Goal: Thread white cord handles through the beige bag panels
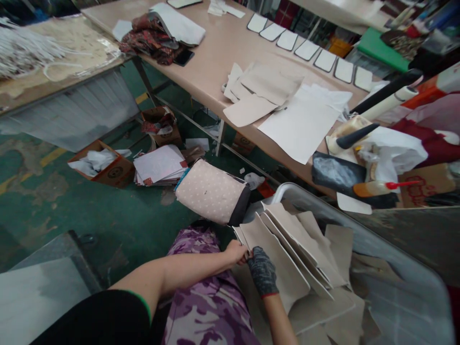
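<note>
My bare left hand (237, 252) and my right hand (263, 270), in a grey knitted glove with a red cuff, meet at the near left edge of a beige sheet (275, 254). The fingers of both hands are closed round that edge. Several more beige sheets (305, 239) stand on edge and lean together just right of my right hand, inside a grey plastic tub (413, 278). My fingertips are small and partly hidden behind each other.
A long table (204, 67) crosses the top, bearing beige and white sheets (305, 120) and a row of white panels (307, 50). A glue bottle (373, 188) lies at its right end. On the floor are a dotted bundle (212, 191), stacked sheets (160, 165) and cartons (115, 172).
</note>
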Available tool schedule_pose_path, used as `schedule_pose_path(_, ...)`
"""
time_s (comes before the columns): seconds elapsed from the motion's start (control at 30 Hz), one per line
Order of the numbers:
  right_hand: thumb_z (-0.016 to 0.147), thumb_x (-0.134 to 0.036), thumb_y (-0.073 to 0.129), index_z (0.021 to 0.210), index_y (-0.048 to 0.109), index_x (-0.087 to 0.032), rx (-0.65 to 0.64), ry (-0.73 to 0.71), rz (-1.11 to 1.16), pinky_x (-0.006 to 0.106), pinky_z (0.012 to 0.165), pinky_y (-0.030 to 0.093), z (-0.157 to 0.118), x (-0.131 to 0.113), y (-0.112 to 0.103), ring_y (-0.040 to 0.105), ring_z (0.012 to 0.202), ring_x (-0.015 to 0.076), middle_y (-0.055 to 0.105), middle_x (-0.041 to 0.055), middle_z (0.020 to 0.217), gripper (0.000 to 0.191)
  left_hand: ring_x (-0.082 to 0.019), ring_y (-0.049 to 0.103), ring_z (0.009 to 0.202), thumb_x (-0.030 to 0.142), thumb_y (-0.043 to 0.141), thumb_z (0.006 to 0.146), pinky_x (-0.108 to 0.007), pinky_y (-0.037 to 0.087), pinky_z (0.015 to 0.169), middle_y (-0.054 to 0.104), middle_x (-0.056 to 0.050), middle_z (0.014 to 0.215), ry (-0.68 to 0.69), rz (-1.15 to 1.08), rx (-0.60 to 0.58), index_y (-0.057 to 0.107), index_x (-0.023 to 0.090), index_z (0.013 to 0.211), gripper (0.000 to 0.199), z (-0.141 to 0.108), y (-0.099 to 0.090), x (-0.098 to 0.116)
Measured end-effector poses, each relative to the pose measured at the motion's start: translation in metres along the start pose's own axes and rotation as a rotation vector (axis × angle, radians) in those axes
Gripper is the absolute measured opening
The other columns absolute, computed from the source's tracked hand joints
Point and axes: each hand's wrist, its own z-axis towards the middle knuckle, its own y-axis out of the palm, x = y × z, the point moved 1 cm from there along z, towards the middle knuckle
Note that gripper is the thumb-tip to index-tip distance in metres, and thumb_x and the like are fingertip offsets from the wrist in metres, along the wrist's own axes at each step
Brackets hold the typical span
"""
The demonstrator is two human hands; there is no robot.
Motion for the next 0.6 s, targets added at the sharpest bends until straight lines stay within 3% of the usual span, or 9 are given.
schedule_pose_path(0.3, 0.089, -0.023, 0.043, 0.1, 0.061, -0.01, 0.045, -0.011, -0.171, 0.033, 0.083, 0.045, 0.016, 0.005, -0.019, 0.063, 0.094, 0.0263, 0.066, 0.0158, 0.098, 0.025, -0.018, 0.059, 0.046, 0.006, 0.046, 0.081, -0.031, 0.049, 0.059, 0.055, -0.005, 0.042, -0.044, 0.024, -0.068, 0.055, 0.014, 0.047, 0.036, 0.004, -0.001, -0.007)
schedule_pose_path(0.6, 0.083, -0.023, 0.053, 0.104, 0.064, -0.011, -0.029, -0.083, -0.152, 0.036, 0.075, 0.047, 0.001, -0.02, -0.007, 0.063, 0.09, 0.0289, 0.066, 0.0175, 0.1, 0.026, -0.014, 0.051, 0.037, 0.009, 0.05, 0.082, -0.028, 0.046, 0.052, 0.049, 0.001, 0.037, 0.01, -0.059, -0.045, 0.056, 0.014, 0.053, 0.03, 0.01, -0.001, -0.002)
